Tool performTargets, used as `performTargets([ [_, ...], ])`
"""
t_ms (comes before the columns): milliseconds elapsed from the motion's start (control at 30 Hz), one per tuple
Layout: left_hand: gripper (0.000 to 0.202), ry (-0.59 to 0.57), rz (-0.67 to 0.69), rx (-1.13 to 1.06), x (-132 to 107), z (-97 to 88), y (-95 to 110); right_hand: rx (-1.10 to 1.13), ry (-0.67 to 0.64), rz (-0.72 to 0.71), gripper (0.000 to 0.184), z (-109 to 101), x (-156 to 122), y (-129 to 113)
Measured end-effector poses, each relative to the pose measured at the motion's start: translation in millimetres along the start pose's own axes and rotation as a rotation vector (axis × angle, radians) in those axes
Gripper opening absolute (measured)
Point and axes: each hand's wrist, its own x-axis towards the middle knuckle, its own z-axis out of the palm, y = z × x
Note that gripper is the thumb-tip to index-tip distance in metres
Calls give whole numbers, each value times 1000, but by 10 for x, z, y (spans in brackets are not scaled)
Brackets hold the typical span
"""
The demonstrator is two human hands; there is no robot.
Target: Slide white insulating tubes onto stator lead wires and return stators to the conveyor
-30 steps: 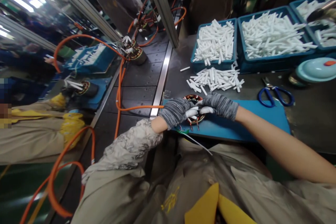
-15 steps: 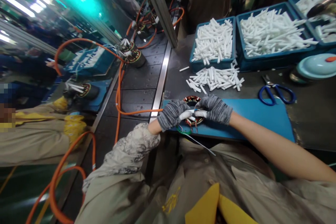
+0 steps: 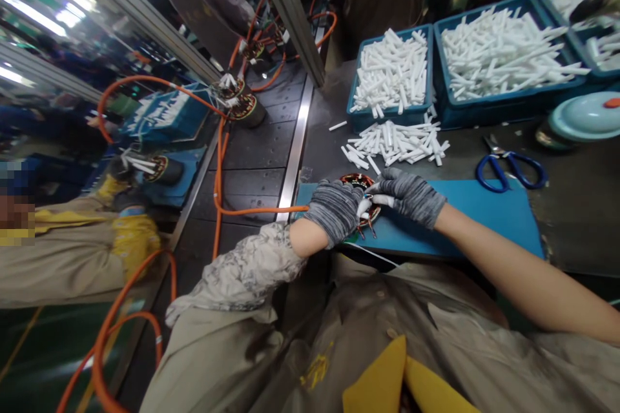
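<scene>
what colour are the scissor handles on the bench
The scissor handles are dark blue, seen best in the head view.

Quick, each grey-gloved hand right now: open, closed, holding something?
Left hand: curled at the wire-wound ring; whether closed on anything, can't tell.
Right hand: bent at the same ring; its grip is too small to tell.

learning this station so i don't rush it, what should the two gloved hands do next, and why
Probably a light pinch with the right hand at the wound ring, the left hand bracing it: both are close together over the ring, above the blue mat. What lies between their fingertips is too small to tell.
</scene>
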Motion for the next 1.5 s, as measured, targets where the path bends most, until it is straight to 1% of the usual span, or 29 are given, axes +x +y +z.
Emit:
performTargets([
  [100,42,-21,-63,-19,43,-26,59,-81,-7,7,30,11,35,-81],
  [167,43,-57,-38,-29,69,-19,50,-75,-24,-4,30,-5,47,-100],
  [233,44,-89,28,-40,83,-1,9,27,-41,-21,27,-32,42,-72],
  [267,44,-96,53,-45,85,8,-16,119,-42,-7,25,-44,35,-45],
  [333,45,-108,66,-46,88,11,-60,318,-28,68,21,-58,22,12],
  [400,44,-121,83,-31,112,-18,-80,451,-6,156,20,-60,23,50],
  [500,40,-199,162,12,232,-115,-50,494,-1,202,24,-59,59,51],
  [567,44,-268,203,24,342,-182,4,508,-7,215,29,-62,83,34],
  [633,48,-292,213,13,406,-219,60,521,-11,224,32,-62,80,28],
  [700,46,-237,159,-20,362,-208,76,531,10,216,33,-56,36,44],
  [733,46,-179,115,-47,292,-182,55,530,33,199,33,-55,0,57],
  [800,55,-25,37,-122,74,-87,-63,482,100,143,30,-64,-79,82],
  [833,61,51,24,-166,-54,-21,-156,428,134,106,30,-73,-112,87],
  [867,67,109,45,-214,-182,55,-262,363,162,61,30,-82,-132,83],
  [900,61,143,82,-261,-298,136,-370,297,181,7,31,-86,-135,67],
  [933,50,177,106,-302,-395,218,-470,237,184,-54,32,-80,-117,40],
  [967,41,213,110,-341,-469,293,-550,187,170,-122,34,-61,-78,4],
  [1000,35,250,100,-367,-519,357,-603,149,143,-189,35,-25,-22,-40],
  [1067,33,319,50,-385,-552,431,-626,98,88,-283,35,86,118,-123],
  [1133,36,336,1,-355,-519,424,-567,81,41,-331,32,214,248,-158],
  [1167,38,323,-30,-328,-487,394,-526,84,20,-347,29,267,296,-144],
  [1233,45,258,-102,-274,-410,307,-461,90,-12,-365,25,327,346,-49],
  [1300,53,198,-164,-235,-343,222,-440,84,-24,-350,23,322,344,93],
  [1367,58,177,-175,-244,-307,167,-457,109,-20,-314,23,276,302,213],
  [1433,59,191,-156,-290,-309,151,-480,205,-43,-288,27,219,232,261],
  [1500,58,217,-129,-327,-335,162,-477,365,-30,-223,33,174,138,241],
])
